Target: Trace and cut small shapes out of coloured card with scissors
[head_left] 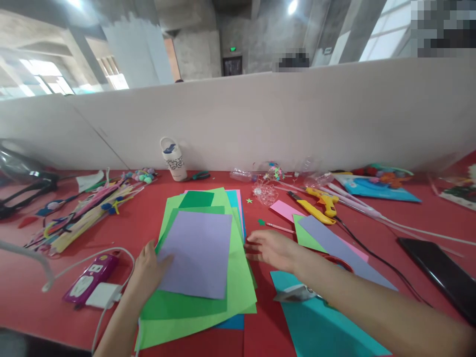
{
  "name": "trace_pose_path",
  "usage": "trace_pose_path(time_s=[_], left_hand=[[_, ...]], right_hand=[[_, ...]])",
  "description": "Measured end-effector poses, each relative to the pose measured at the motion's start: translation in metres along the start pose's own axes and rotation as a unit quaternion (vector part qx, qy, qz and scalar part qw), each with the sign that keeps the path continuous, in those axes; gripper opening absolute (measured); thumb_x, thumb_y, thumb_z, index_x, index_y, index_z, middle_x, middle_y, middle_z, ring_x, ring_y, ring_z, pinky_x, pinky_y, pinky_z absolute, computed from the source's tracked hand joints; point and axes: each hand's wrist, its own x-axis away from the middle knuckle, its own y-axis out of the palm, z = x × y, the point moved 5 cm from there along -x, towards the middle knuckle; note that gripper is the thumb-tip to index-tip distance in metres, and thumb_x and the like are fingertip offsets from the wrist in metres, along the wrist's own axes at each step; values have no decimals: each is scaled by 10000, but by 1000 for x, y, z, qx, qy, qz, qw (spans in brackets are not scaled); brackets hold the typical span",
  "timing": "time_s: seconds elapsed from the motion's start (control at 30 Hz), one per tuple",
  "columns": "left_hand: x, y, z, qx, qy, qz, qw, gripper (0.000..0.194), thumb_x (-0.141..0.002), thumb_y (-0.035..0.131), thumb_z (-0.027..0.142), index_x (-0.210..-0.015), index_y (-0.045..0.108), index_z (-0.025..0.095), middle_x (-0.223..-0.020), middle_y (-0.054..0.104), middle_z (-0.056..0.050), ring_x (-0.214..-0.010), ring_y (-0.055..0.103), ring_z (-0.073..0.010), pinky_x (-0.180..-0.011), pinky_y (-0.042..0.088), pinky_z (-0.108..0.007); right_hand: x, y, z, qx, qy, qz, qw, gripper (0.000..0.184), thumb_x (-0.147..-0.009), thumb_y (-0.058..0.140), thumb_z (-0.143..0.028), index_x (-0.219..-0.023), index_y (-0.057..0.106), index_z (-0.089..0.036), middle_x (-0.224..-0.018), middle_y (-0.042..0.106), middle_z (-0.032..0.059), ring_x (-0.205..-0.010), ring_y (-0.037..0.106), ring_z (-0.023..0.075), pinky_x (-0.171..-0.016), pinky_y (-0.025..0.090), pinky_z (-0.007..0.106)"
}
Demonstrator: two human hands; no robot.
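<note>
Head camera: single wide view from the wearer's head, above and behind both hands, facing forward and down.
Left hand [150,265], right hand [273,248]: near range, lower half of the frame, seen from the wearer's side.
Purple sheet [199,253]: between the hands, viewed obliquely from above.
Red tabletop [260,332]: close, beneath and around the hands.
White partition [230,124]: beyond the hands, crossing the full width.
Concrete wall [199,44]: farthest, above the partition.
</note>
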Motion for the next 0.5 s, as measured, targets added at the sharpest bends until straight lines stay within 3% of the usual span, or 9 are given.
trace_pose_path(time_s=[0.1, 0.27, 0.4, 0.5], left_hand=[[-2, 1, 3, 24, 7, -30, 999, 714, -749, 385, 521, -1244, 423, 8, -1206, 572, -243, -1046, 608, -323, -893, 461, -419], [0, -2, 9, 25, 24, -12, 999, 684, -703, 436, 496, -1186, 482, 14, -1300, 488, -293, -1269, 399, -410, -1044, 277, -515], [-5, -4, 6, 47, 12, -7, 999, 675, -707, 453, 503, -1186, 476, 28, -1321, 467, -304, -1282, 371, -437, -1022, 282, -548], [-10, -5, 2, 86, 4, -18, 996, 643, -702, 477, 499, -1168, 500, 57, -1269, 533, -268, -1239, 447, -404, -1001, 334, -506]], right_hand=[[-9, 2, -2, -5, 28, -5, 1000, 301, -922, 565, -297, -1189, 558, -159, -1178, 593, 85, -966, 619, 218, -802, 534, 416], [-14, 0, -1, 0, 40, -3, 999, 302, -921, 566, -293, -1192, 557, -161, -1187, 589, 87, -976, 616, 220, -809, 531, 420], [-10, 6, -5, 5, 12, -1, 1000, 298, -921, 566, -291, -1191, 559, -164, -1192, 587, 86, -982, 613, 221, -814, 529, 422], [-8, 11, -7, 0, -8, 2, 1000, 302, -920, 568, -292, -1192, 558, -162, -1191, 588, 86, -983, 613, 223, -814, 529, 424]])
